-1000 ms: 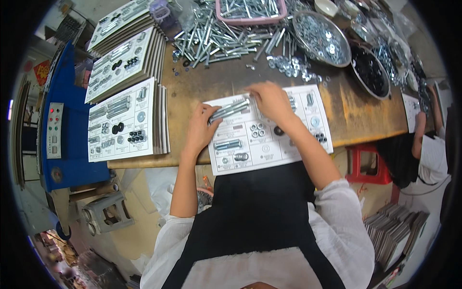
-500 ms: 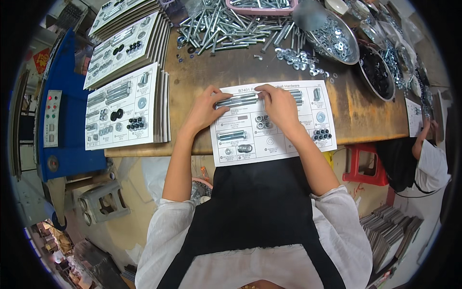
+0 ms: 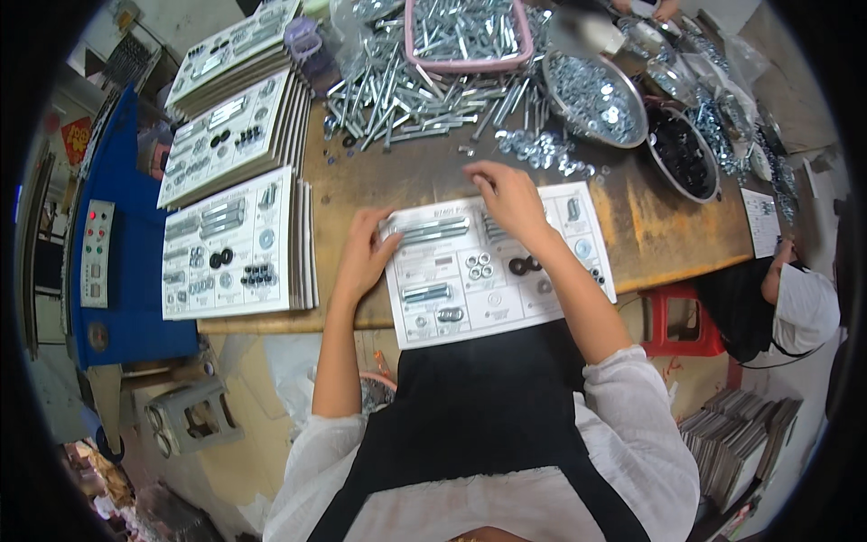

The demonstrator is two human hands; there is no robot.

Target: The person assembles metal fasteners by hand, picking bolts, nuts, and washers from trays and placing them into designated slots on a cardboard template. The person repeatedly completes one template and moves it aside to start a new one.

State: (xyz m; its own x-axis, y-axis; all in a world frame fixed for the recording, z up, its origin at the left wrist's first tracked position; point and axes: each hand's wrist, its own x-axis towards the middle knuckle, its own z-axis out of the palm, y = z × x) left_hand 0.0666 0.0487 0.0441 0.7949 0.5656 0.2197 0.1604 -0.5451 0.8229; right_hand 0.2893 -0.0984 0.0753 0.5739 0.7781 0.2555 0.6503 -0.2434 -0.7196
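A white hardware card [image 3: 417,338] lies at the table's front edge before me, with parts set in its printed boxes. Long silver bolts [image 3: 432,229] lie side by side in its upper left box. My left hand [image 3: 363,251] rests at the card's left edge, thumb and fingers apart beside the bolt ends. Over the card's upper edge hovers my right hand [image 3: 513,200], fingers loosely apart, nothing visible in them; it partly hides more bolts [image 3: 492,231]. Lower down are nuts [image 3: 480,266], black rings [image 3: 518,266], shorter bolts [image 3: 426,294] and stacked washers [image 3: 450,314].
Stacks of filled cards [image 3: 302,244] stand at left beside a blue machine [image 3: 131,226]. Loose bolts [image 3: 384,104] lie at the back around a pink basket [image 3: 470,66]. Metal bowls of washers [image 3: 596,99] and black parts [image 3: 682,149] stand right. Another person [image 3: 804,303] works far right.
My right hand has come off the long bolts and moved up toward the card's upper edge. My left hand's fingers have drawn back to the card's left edge. The view has shifted slightly.
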